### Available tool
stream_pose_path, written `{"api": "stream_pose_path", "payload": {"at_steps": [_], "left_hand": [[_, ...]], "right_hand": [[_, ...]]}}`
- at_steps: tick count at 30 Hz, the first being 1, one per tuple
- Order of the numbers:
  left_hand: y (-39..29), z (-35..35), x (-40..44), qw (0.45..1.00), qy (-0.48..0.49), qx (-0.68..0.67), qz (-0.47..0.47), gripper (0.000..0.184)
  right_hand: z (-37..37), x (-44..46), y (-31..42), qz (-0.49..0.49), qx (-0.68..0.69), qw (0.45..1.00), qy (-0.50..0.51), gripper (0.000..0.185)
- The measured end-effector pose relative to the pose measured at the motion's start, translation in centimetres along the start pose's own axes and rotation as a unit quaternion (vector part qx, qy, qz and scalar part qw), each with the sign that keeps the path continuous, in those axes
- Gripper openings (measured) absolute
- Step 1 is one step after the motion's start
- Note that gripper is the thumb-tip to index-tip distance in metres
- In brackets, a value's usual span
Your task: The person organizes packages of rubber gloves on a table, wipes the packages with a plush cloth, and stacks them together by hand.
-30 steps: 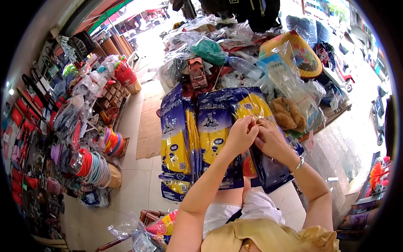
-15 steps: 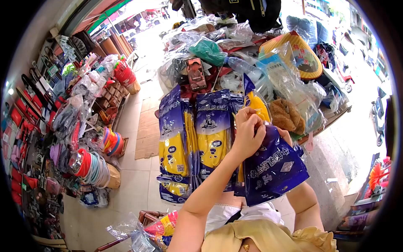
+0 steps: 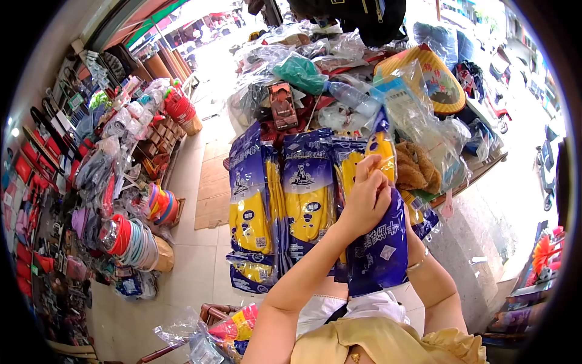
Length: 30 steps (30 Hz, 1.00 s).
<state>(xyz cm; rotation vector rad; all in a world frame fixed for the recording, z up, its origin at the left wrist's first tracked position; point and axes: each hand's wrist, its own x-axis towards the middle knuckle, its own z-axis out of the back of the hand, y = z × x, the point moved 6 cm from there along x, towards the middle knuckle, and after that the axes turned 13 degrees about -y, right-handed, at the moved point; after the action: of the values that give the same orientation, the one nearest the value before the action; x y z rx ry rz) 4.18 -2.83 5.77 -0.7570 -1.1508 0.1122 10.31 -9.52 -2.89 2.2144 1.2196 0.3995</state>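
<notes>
My left hand (image 3: 368,197) is closed, pinching a blue-and-yellow plastic pack of rubber gloves (image 3: 382,252) near its middle. The pack is upright, its yellow part above my fingers and its blue part hanging below. Behind its right edge is my right hand (image 3: 413,233), with a bracelet at the wrist; its fingers are hidden. Another blue-and-yellow pack (image 3: 424,217) shows just right of that hand. Bundled glove packs stand to the left: one bundle (image 3: 247,182) at the far left and another (image 3: 308,188) in the middle. More yellow gloves (image 3: 350,170) show beside my left hand.
Behind the packs, plastic-wrapped goods are heaped with a dark red box (image 3: 282,106), a yellow fan-shaped item (image 3: 433,79) and a brown fuzzy item (image 3: 418,167). Shelves of goods and coiled hose (image 3: 139,242) line the left. A chair (image 3: 212,315) holds bright packaging below.
My left hand has shifted slightly right and down. The held glove pack has turned narrower and more upright, and my right hand has slipped lower behind it. More yellow gloves show beside it.
</notes>
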Motion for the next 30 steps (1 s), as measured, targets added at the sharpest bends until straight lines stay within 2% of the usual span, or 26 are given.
{"api": "stream_pose_path", "payload": {"at_steps": [1, 4, 7, 9, 12, 15, 19, 21, 22, 24, 30], "left_hand": [[0.2, -0.3, -0.1, 0.999, 0.02, -0.03, 0.022, 0.008], [0.8, -0.7, -0.2, 0.995, 0.05, -0.059, 0.057, 0.01], [1.1, -0.9, -0.2, 0.993, 0.096, -0.02, 0.062, 0.01], [0.2, -0.5, 0.2, 0.991, 0.077, 0.095, -0.045, 0.011], [-0.1, -0.1, 0.9, 0.983, 0.073, 0.155, -0.06, 0.011], [0.8, -0.4, 0.6, 0.987, 0.089, 0.134, -0.029, 0.012], [1.6, 0.2, 0.6, 0.987, 0.08, 0.132, -0.033, 0.012], [1.2, 0.9, 0.8, 0.975, 0.078, 0.196, -0.066, 0.012], [1.3, 0.8, 0.7, 0.975, 0.08, 0.196, -0.065, 0.012], [2.2, 0.9, 0.6, 0.987, 0.08, 0.137, -0.004, 0.013], [3.8, 1.6, 1.0, 0.994, 0.059, 0.089, 0.028, 0.012]], "right_hand": [[0.3, 0.0, -0.2, 0.012, -0.037, 0.998, -0.056, 0.047], [-0.1, 0.2, -0.2, 0.01, -0.021, 0.998, -0.063, 0.049], [-0.2, 0.4, 0.0, 0.009, -0.021, 0.998, -0.061, 0.05], [-0.1, 0.6, 0.1, 0.008, -0.026, 0.998, -0.062, 0.051], [0.1, 0.9, 0.2, 0.004, -0.026, 0.998, -0.065, 0.052], [0.3, 1.0, 0.6, 0.0, -0.024, 0.997, -0.068, 0.054], [0.4, 1.1, 0.9, -0.008, -0.018, 0.997, -0.068, 0.055], [0.2, 0.9, 0.6, -0.021, -0.009, 0.997, -0.07, 0.056], [0.0, 0.7, 0.3, -0.029, 0.0, 0.997, -0.07, 0.057], [-0.6, 0.1, -0.3, -0.052, 0.017, 0.996, -0.069, 0.058], [-2.2, -3.0, -0.1, -0.135, 0.051, 0.989, -0.037, 0.06]]}}
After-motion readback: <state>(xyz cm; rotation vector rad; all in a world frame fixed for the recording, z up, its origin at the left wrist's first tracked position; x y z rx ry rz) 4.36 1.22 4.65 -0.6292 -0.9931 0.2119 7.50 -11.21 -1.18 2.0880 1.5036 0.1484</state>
